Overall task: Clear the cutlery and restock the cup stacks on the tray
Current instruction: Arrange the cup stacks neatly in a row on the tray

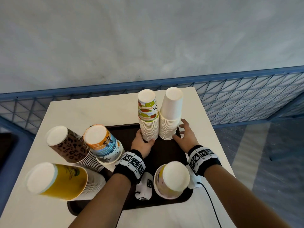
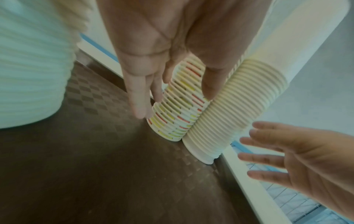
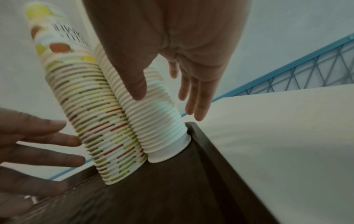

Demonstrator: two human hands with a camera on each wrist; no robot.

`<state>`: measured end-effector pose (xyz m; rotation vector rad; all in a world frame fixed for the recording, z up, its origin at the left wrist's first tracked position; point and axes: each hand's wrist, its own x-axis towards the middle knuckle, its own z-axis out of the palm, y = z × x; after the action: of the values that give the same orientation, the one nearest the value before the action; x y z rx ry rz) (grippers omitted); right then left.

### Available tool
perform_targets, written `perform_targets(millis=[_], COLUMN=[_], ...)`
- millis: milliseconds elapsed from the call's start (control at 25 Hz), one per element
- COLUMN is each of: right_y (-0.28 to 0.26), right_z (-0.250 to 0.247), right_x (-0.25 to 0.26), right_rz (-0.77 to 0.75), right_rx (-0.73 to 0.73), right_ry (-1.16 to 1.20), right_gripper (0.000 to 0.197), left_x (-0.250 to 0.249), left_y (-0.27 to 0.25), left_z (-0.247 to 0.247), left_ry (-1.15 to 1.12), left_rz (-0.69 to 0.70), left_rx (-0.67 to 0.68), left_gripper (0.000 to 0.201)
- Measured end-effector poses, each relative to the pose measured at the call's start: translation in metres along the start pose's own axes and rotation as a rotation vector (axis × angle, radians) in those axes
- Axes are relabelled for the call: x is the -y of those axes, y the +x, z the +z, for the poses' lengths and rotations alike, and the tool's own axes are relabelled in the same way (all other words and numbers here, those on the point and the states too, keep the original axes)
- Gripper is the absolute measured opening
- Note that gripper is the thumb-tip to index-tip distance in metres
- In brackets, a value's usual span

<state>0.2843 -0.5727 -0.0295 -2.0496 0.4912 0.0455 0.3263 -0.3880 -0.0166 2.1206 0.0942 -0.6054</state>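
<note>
The white table (image 1: 79, 112) carries a dark brown tray (image 1: 164, 155), and six inverted cup stacks stand on or around it. At the tray's far right corner the fruit-print stack (image 1: 148, 116) and the plain white stack (image 1: 171, 114) stand touching side by side. On the left are three stacks: a yellow stack (image 1: 57, 180) nearest, a leopard-print stack (image 1: 69, 147) behind it, and an orange-and-blue stack (image 1: 103, 142) at the tray's left edge. A sixth, pale pink stack (image 1: 172, 178) stands near, between the forearms. No cutlery is visible.

The left hand (image 1: 141, 143) cups the base of the fruit-print stack, thumb on its near side and fingers round its left. The right hand (image 1: 185, 134) is released, fingers spread just beside the white stack; I cannot tell whether they touch it.

The step seems to be settling these two stacks upright in the corner. Doing it well likely means steadying both low at the rims, easing away slowly and evenly, and keeping the wrists clear of the pink stack behind
</note>
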Motion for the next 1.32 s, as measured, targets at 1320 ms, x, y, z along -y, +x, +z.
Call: perform_targets(millis=[1320], right_y=[-0.121], right_z=[0.028], right_x=[0.004], right_rz=[0.044], right_rx=[-0.16], right_ry=[0.159], right_gripper=[0.078], left_x=[-0.052], left_y=[-0.118], left_z=[-0.044], left_ry=[-0.18], left_rz=[0.354], left_rx=[-0.372], left_gripper=[0.066])
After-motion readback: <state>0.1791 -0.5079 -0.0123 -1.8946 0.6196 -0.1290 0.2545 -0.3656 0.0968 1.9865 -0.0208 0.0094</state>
